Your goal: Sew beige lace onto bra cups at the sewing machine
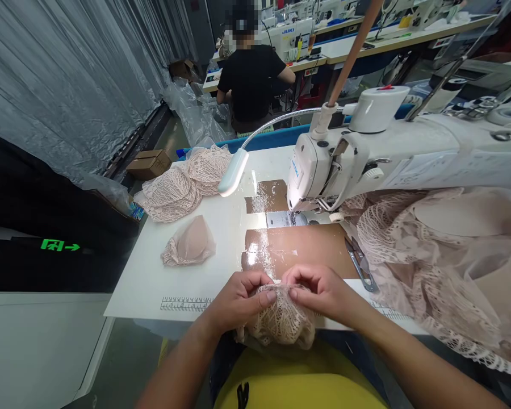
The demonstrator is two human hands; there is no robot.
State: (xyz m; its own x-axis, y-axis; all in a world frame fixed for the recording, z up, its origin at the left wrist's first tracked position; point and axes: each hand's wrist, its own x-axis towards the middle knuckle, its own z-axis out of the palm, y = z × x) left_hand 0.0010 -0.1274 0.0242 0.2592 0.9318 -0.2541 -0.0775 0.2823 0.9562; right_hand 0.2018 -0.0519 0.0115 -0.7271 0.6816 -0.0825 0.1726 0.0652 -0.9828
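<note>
A beige lace bra cup piece [283,321] hangs over the front edge of the sewing table, pinched along its upper edge by both hands. My left hand [249,295] grips it on the left between thumb and fingers. On the right, my right hand [317,289] pinches the same edge, a short gap away. Straight ahead stands a white sewing machine [319,165], its needle area over a metal plate [283,220]. A single beige cup with lace [191,244] lies on the table to the left.
Stacked lace pieces [187,182] lie at the back left, below a bendable lamp [234,173]. More lace fabric [443,261] heaps at the right, beside metal thread snips [361,264]. A ruler strip [185,304] runs along the front edge. A co-worker [255,79] sits beyond the table.
</note>
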